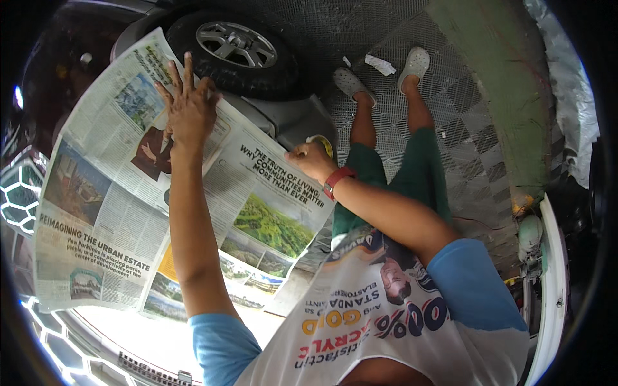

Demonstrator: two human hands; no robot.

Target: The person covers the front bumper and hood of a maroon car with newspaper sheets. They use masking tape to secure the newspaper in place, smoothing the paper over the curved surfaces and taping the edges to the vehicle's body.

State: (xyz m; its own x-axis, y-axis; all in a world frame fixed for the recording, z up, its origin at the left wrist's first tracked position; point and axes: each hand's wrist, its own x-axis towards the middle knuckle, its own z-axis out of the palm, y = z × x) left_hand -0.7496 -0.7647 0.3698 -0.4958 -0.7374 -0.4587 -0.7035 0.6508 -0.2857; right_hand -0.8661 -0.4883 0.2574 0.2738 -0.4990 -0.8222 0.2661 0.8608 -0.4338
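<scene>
A large newspaper sheet [212, 193] is spread over the side of a dark car, its upper edge lying along the wheel. My left hand [190, 112] presses flat on the upper part of the sheet, fingers spread. At the sheet's right edge, my right hand [310, 159] is closed, with a red band on its wrist. A round roll of tape [323, 143], yellowish inside, sticks out from behind its fingers; the fingertips touch the paper's edge. The grip itself is partly hidden.
The car's wheel [237, 48], with a black tyre and grey spokes, is beyond the sheet. White scrap paper [380, 65] lies on the patterned floor [463, 109] between my clogs. Clear plastic sheeting [573, 83] hangs at the far right, above a white curved panel [550, 283].
</scene>
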